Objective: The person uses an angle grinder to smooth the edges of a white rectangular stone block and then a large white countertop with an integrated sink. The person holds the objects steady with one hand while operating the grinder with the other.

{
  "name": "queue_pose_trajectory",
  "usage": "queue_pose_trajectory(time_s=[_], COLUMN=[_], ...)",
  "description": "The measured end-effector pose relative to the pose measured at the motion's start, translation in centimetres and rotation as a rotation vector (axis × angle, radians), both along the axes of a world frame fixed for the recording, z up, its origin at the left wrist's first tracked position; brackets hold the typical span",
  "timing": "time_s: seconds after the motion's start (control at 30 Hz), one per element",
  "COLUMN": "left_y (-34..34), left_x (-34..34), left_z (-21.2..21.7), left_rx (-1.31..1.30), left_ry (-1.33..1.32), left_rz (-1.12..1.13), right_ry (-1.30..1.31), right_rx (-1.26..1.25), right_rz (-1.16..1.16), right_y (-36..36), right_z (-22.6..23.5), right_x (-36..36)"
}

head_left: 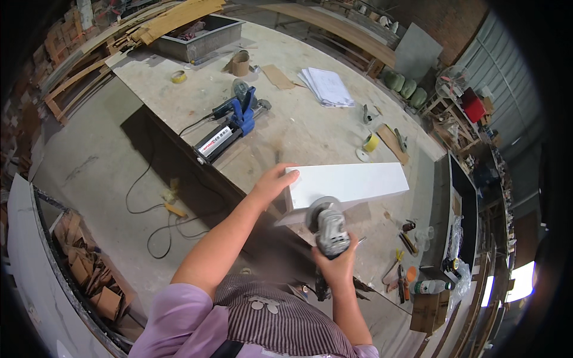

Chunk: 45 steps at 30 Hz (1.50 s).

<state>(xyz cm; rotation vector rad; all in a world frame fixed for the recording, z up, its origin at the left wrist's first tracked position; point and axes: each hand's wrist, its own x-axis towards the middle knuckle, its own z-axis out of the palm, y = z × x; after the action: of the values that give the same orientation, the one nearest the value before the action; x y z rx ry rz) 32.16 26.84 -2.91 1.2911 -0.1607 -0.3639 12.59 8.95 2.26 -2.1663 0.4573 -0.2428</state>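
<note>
A long white box-shaped piece (352, 179) lies near the edge of the worktable, its glossy top facing up. My left hand (277, 181) is closed over its left end, with the thumb on the top face. In my right hand (338, 268) is an angle grinder (332, 232), gripped round its body. The grinder's disc is at the near long side of the white piece, towards its left part. It looks blurred, and I cannot tell whether it touches the piece.
On the worktable (179, 110) lie a blue-and-black tool (218, 138) with a labelled barrel, white papers (326, 86), yellow tape (370, 142) and a cardboard roll (240, 62). Hand tools and a bottle (431, 287) are at the right. A dark cord (148, 210) loops across the floor.
</note>
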Motion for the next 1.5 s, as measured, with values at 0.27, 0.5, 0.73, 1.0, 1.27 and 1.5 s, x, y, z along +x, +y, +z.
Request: queue_pose_trajectory(time_s=[0.27, 0.5, 0.73, 1.0, 1.27, 1.5], left_y=[-0.1, -0.2, 0.1, -0.1, -0.1, -0.3], left_x=[0.6, 0.0, -0.1, -0.3, -0.1, -0.5], left_z=[-1.2, -0.2, -0.1, 0.5, -0.3, 0.1], left_rx=[0.009, 0.009, 0.003, 0.009, -0.039, -0.036], left_ry=[-0.034, -0.002, 0.011, 0.049, -0.008, -0.007], left_rz=[0.007, 0.009, 0.004, -0.002, 0.033, 0.047], right_ry=[0.012, 0.015, -0.054, -0.216, -0.026, 0.099], right_rx=[-0.100, -0.081, 0.017, -0.044, -0.102, -0.062], right_rz=[0.158, 0.096, -0.074, -0.343, 0.119, 0.120], right_y=[1.6, 1.4, -1.4, -8.2, -0.4, 1.2], right_z=[0.8, -0.1, 0.4, -1.1, 0.3, 1.1], right_x=[-1.0, -0.8, 0.9, 3.2, -0.5, -0.4])
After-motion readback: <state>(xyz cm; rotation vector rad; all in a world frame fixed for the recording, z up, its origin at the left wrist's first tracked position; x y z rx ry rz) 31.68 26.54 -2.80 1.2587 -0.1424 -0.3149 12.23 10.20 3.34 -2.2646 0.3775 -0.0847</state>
